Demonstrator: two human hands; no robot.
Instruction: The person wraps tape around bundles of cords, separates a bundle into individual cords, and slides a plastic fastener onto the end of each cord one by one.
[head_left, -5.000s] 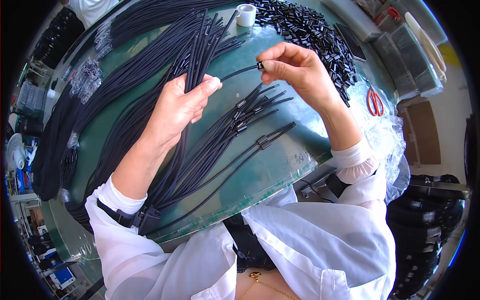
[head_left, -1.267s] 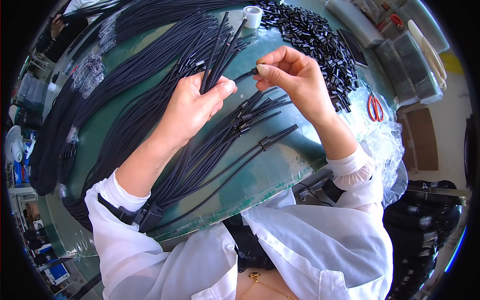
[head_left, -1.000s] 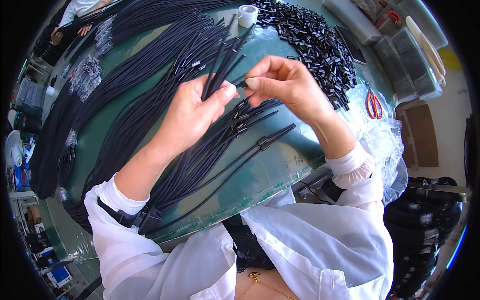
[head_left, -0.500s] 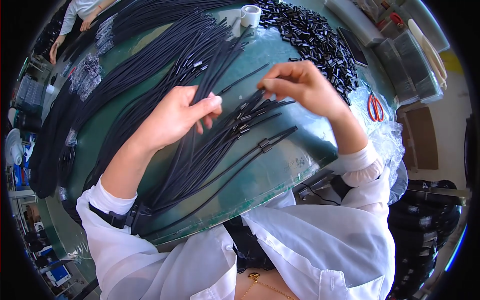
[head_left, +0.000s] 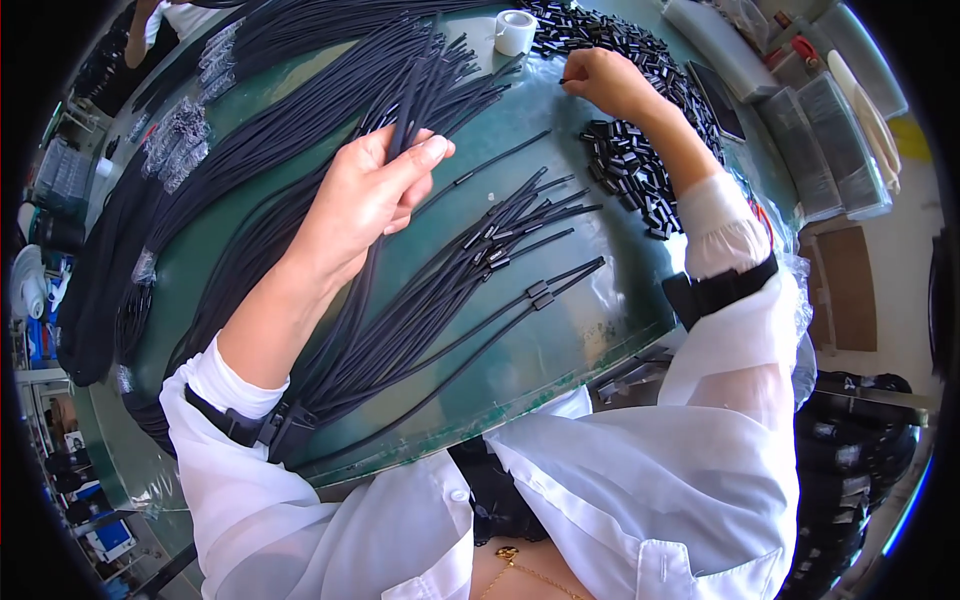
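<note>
My left hand is closed around a bunch of thin black cords, whose free ends point up and away. My right hand reaches to the left edge of a pile of small black tube pieces. Its fingers are pinched, with a bit of a small black piece showing at the tips. Between my hands and nearer to me, several black cords lie fanned out with small black tube pieces near their ends. A cord pair at the near right passes through one such piece.
More long bundles of black cord cover the table's left side, some wrapped in clear film. A white tape roll stands at the back. Clear plastic bins and a dark flat device are at right. Another person's arm shows far left.
My right hand has left the cord ends and moved up and right to the pile of black pieces. My left hand keeps its hold on the cords, nearly in place.
</note>
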